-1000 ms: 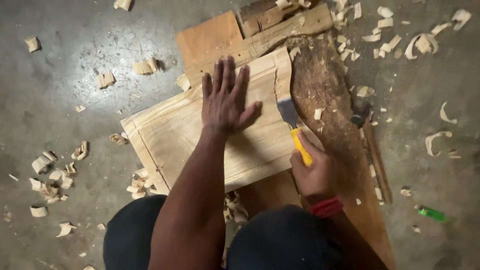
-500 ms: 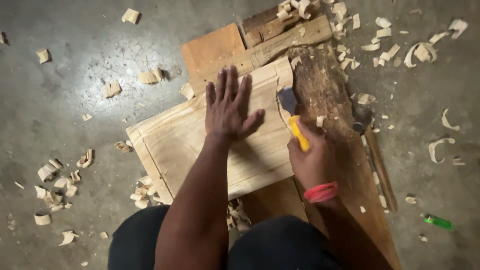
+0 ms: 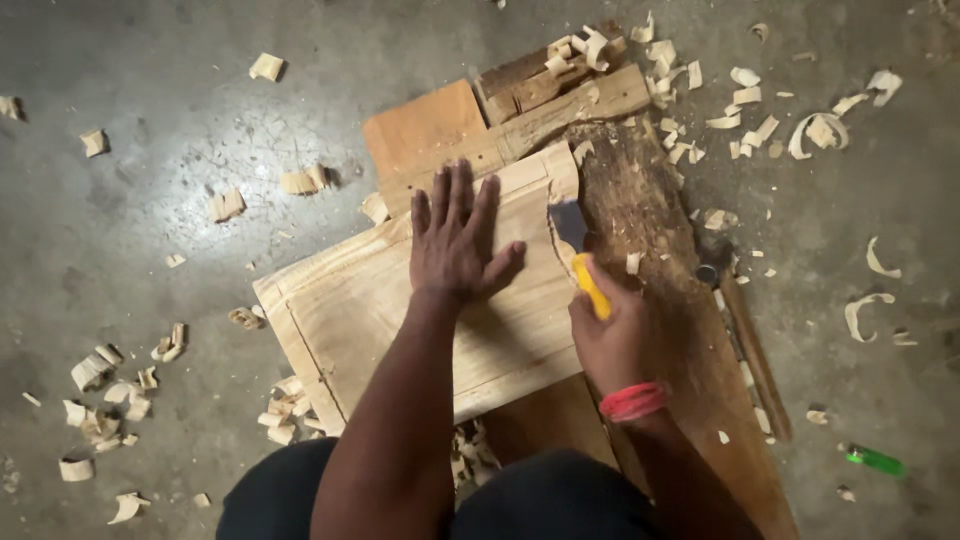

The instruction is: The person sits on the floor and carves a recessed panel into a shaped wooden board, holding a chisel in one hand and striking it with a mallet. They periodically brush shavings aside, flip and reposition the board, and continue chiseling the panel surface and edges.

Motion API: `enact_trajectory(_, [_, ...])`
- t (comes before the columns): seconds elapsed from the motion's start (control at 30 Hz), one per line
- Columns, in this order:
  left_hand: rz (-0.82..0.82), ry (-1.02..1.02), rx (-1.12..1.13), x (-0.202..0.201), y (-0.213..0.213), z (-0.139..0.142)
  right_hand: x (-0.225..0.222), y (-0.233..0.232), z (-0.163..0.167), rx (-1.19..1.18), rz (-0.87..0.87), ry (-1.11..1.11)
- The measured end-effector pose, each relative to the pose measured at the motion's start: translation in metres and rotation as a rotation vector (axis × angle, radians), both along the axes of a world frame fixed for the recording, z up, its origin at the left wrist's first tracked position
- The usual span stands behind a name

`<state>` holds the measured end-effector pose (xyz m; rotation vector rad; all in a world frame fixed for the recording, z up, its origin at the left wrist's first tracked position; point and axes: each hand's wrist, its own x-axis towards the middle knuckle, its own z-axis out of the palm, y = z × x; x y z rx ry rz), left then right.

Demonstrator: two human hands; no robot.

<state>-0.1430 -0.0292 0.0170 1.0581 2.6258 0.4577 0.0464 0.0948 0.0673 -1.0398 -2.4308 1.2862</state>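
left hand (image 3: 458, 240): flat, palm down, fingers spread and pointing away from the body, thumb out toward the right hand.
left arm: bare, stretched forward, nearly straight.
right hand (image 3: 605, 335): closed in a fist, knuckles up, just right of and nearer the body than the left.
right wrist: red band around it.
right arm: bare, bent.

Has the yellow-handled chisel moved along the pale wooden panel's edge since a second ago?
Yes. The yellow-handled chisel in the right hand has slid up the right edge of the pale wooden panel, toward its far corner.
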Motion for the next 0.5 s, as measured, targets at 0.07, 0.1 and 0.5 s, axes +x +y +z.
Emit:
enact_trajectory(0.07, [-0.006, -0.002, 0.007, 0.0000, -0.0001, 0.0016, 0.0002, -0.0003, -0.0011, -0.023, -0.019, -0.084])
enact_trajectory(0.1, [-0.008, 0.002, 0.006, 0.0003, -0.0002, 0.0025, 0.0004, -0.0005, -0.0011, -0.013, -0.007, -0.029])
enact_trajectory(0.5, [-0.010, -0.013, 0.004, -0.0015, 0.0003, 0.0070, -0.0030, -0.0064, 0.0037, 0.133, 0.032, 0.100])
